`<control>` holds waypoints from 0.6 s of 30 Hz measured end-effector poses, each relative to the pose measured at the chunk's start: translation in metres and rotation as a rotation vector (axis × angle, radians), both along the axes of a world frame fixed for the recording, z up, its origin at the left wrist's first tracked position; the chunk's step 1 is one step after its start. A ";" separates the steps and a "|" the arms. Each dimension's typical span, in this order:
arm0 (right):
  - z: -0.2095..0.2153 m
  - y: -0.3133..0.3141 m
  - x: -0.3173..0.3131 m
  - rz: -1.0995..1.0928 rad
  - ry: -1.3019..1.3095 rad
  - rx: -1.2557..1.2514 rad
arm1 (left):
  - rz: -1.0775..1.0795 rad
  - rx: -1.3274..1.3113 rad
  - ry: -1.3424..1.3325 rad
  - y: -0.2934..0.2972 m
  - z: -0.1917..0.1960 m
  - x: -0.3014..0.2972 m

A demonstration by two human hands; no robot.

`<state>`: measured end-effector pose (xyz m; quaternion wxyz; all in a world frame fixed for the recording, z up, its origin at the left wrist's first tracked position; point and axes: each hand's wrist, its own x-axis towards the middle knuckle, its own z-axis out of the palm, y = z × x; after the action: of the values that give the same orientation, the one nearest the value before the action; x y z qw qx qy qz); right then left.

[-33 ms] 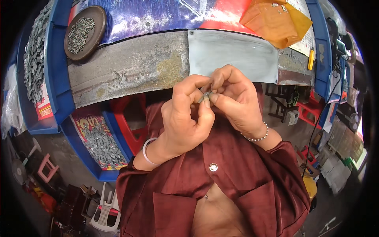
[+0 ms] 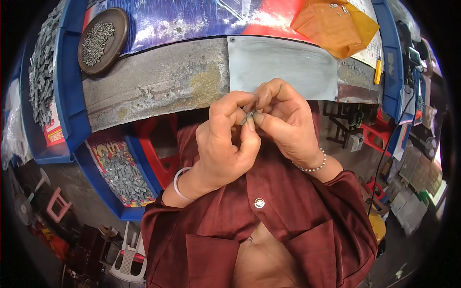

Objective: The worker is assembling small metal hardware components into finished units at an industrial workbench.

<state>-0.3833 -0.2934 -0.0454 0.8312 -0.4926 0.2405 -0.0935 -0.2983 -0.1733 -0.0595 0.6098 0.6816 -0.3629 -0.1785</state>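
Both hands, left hand (image 2: 222, 144) and right hand (image 2: 283, 124), pinch one small metal piece (image 2: 248, 116) just below the grey bench plate (image 2: 283, 67). It could slip (tiny, mostly hidden by fingertips) and drop into the lap.

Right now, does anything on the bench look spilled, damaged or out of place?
Nothing spilled. Both hands, left hand and right hand, pinch a small metal piece. The bench top is scratched and worn; small parts sit inside the round dish.

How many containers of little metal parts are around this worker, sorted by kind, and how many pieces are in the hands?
Blue bins of grey metal parts: 2 (one at far left, one lower left)
Round brown dish of small metal pieces: 1
Small metal piece pinched between left hand and right hand: 1
Total: 4
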 end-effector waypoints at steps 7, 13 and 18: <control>0.008 -0.004 0.003 0.032 0.032 0.182 | -0.080 -0.040 0.515 0.002 0.005 0.010; 0.007 -0.004 0.001 0.039 0.003 0.210 | -0.049 -0.007 0.246 0.000 0.009 0.002; 0.002 -0.002 0.000 -0.004 -0.015 0.203 | -0.045 0.031 0.338 -0.001 0.011 0.003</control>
<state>-0.3837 -0.2951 -0.0432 0.8783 -0.4047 0.2434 -0.0742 -0.2951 -0.1744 -0.0488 0.6473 0.6429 -0.2678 -0.3097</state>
